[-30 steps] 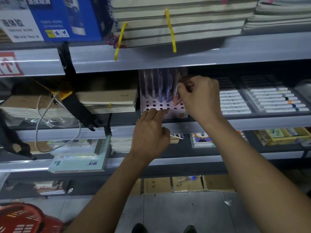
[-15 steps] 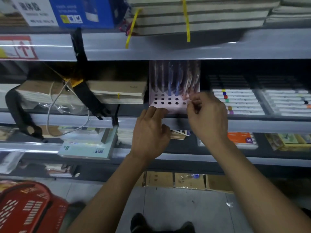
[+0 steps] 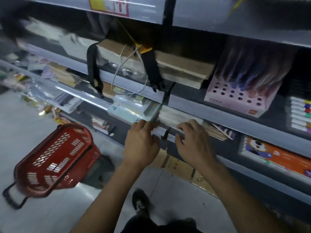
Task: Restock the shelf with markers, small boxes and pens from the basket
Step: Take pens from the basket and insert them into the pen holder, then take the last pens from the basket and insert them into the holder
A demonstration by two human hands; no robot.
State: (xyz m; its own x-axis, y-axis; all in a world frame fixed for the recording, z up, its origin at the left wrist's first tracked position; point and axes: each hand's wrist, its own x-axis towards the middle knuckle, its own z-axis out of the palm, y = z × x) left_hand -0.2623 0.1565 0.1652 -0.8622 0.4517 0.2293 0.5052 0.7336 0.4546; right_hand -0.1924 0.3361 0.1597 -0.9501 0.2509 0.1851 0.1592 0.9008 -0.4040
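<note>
Before the stationery shelf (image 3: 218,105), both my hands hang in front of a lower tier, neither one closed on anything that I can see. My left hand (image 3: 141,145) has its fingers loosely extended toward the shelf edge; my right hand (image 3: 193,145) has its fingers bent, their tips at or just off the edge strip, and blur keeps me from telling whether they touch it.

One red basket (image 3: 53,158) stands on the floor to my left, well apart from both hands. Its inside faces away, so what it carries is hidden.

One pink pen holder (image 3: 239,96) sits on the tier above my right hand. I count roughly fifteen empty holes in its front rows; behind them stand the pens (image 3: 252,71), so smeared by motion that no count is possible. At the right edge a row of markers (image 3: 301,113) is cut off by the frame, with about six or seven coloured caps showing.

Two stacks of brown-covered notebooks (image 3: 181,68) lie left of the holder, with two black straps (image 3: 93,68) and one white cord (image 3: 127,76) hanging over the shelf front. One orange box (image 3: 277,155) lies on the lower tier to the right, partly cropped.

One shoe (image 3: 140,201) shows on the grey floor below my arms. The far left of the shelving is a blur.
</note>
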